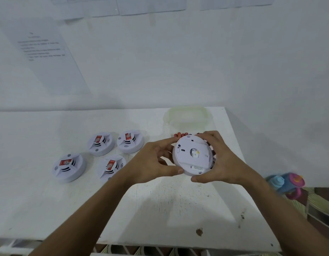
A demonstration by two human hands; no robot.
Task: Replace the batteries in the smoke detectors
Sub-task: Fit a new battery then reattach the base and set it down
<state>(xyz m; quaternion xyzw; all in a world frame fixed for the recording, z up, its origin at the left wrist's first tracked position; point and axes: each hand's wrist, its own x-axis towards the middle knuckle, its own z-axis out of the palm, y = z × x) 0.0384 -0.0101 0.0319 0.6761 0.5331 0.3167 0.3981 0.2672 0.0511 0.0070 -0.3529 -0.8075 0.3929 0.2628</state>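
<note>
Both hands hold one smoke detector point(194, 156) above the worktop point(160, 206), back plate facing up; left hand point(156, 161) and right hand point(218, 159) each grip opposite rim edges, likely to twist the base off. Four other detectors point(104, 157) sit face-up at left, parked. Red batteries point(180, 135) lie just behind, beside a clear container point(187, 117).

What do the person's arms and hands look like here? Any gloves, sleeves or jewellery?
Both are bare. The left hand and right hand wear no gloves, and no rings show on the fingers in view. No watch, band or bracelet shows at either wrist. The forearms are uncovered all the way to the bottom edge of the picture, so no sleeve is visible. No marks or tattoos can be made out.
</note>
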